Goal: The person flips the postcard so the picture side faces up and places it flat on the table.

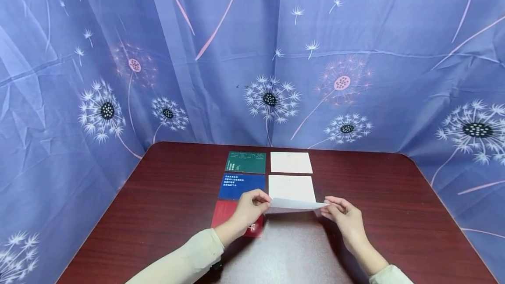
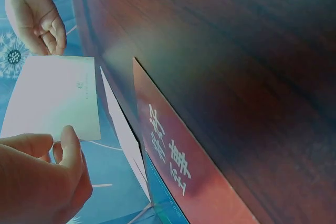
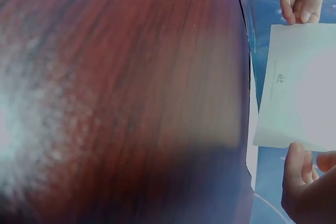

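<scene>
Between both hands a white card (image 1: 296,204) with small print near one edge is held up over the table, tilted so the head view sees it nearly edge-on. My left hand (image 1: 249,210) pinches its left end between thumb and fingers. At its right end my right hand (image 1: 347,220) pinches the other short edge. In the left wrist view the card (image 2: 52,98) shows its pale face, with the left hand (image 2: 47,174) at the lower edge. Under the left hand lies a red card (image 1: 222,214) with white characters, partly hidden by that hand.
Beyond the hands, a blue card (image 1: 241,186) and a green card (image 1: 245,162) lie in a column above the red one. Two white cards (image 1: 291,162) lie beside them on the dark red wooden table (image 1: 165,205). A blue dandelion-print curtain (image 1: 221,100) surrounds the table.
</scene>
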Action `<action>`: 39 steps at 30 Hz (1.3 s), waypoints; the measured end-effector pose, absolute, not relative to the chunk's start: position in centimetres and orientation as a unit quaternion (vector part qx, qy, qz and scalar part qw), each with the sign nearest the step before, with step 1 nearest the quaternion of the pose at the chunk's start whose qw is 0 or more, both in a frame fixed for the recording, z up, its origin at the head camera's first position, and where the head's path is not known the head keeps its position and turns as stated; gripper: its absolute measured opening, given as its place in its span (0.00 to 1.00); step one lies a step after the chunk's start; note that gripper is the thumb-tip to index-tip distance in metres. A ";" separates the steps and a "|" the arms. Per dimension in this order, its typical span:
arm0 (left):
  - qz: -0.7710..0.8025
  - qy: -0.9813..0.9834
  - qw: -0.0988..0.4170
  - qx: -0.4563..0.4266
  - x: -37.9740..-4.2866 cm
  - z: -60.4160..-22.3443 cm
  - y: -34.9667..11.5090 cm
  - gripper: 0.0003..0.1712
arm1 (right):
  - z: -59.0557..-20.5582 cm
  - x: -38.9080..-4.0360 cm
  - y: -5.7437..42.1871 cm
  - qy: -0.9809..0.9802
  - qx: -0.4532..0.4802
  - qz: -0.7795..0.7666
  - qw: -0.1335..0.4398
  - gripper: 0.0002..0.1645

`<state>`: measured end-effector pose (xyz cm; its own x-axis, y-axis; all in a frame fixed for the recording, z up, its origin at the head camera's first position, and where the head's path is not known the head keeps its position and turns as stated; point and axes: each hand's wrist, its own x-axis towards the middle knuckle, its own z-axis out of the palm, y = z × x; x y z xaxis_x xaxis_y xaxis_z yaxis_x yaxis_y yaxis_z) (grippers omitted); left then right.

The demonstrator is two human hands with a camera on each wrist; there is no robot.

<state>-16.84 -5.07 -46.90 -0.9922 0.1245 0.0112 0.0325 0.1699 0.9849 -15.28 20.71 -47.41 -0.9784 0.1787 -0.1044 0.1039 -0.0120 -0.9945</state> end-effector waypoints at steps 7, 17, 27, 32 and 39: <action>0.685 0.725 0.058 0.025 -16.9 -46.8 -4.9 0.05 | -47.4 -15.2 21.2 -0.684 -0.107 0.722 0.013 0.19; 0.666 0.744 0.056 0.022 -16.8 -46.8 -5.1 0.10 | -47.3 -14.9 21.3 -0.724 -0.124 0.679 -0.013 0.26; 0.661 0.747 0.073 0.010 -17.0 -47.3 -4.7 0.18 | -47.4 -14.6 21.3 -0.743 -0.116 0.659 -0.033 0.25; 0.654 0.753 0.071 0.001 -17.1 -47.5 -4.6 0.21 | -47.5 -14.5 21.3 -0.755 -0.106 0.645 -0.046 0.24; 0.636 0.768 0.069 0.007 -16.9 -47.9 -4.3 0.22 | -47.8 -14.6 21.2 -0.778 -0.099 0.618 -0.048 0.24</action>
<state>-16.92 -4.30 -47.90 -0.9905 0.0984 -0.0961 -0.0761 0.1899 0.9788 -14.56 21.23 -47.81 -0.9756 0.0952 -0.1976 0.2141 0.2165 -0.9525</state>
